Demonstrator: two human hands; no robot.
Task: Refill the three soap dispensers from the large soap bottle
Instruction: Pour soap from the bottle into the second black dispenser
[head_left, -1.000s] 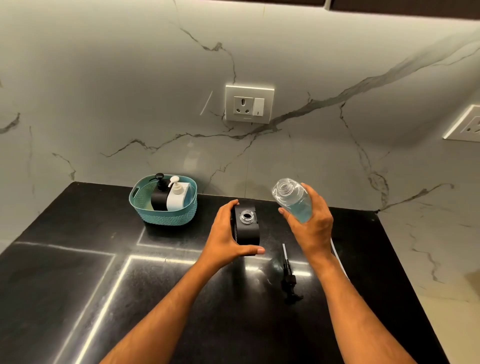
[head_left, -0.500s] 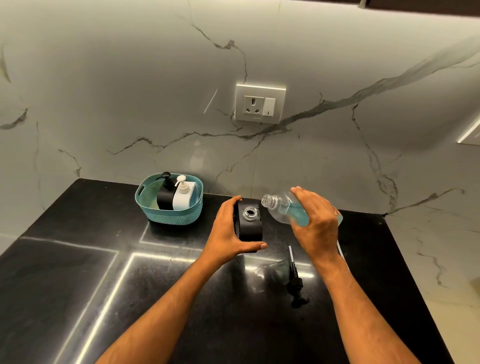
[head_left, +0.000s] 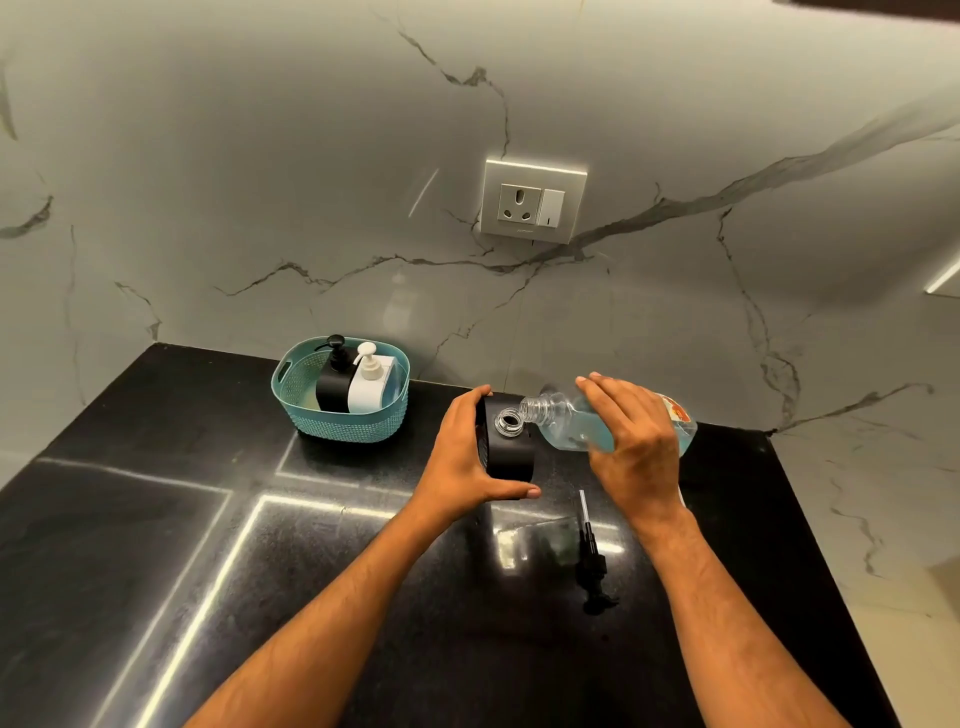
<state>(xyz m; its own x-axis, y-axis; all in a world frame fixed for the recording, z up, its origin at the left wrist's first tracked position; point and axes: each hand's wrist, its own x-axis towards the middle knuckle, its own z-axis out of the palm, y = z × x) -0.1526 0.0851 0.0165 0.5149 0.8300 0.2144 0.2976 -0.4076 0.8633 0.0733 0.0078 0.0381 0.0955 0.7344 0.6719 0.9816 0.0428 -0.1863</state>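
Observation:
A black soap dispenser (head_left: 511, 452) stands on the black counter with its pump off and its round neck open. My left hand (head_left: 462, 457) grips its left side, thumb across the front. My right hand (head_left: 631, 441) holds the large clear soap bottle (head_left: 571, 421), which lies almost level, its uncapped mouth just right of the dispenser's neck. Pale blue soap fills the bottle's lower part. The removed black pump (head_left: 592, 561) lies on the counter near my right wrist. A second black dispenser (head_left: 332, 384) and a white dispenser (head_left: 369, 384) stand in a teal basket (head_left: 343, 426).
The black counter (head_left: 208, 571) ends at a marble wall behind and drops off on the right. A wall socket (head_left: 532, 205) sits above the dispensers. The teal basket is at the back left, apart from my hands.
My right hand has tipped the soap bottle from upright down to nearly level and brought its mouth to the dispenser's neck. My left hand has kept its hold on the dispenser.

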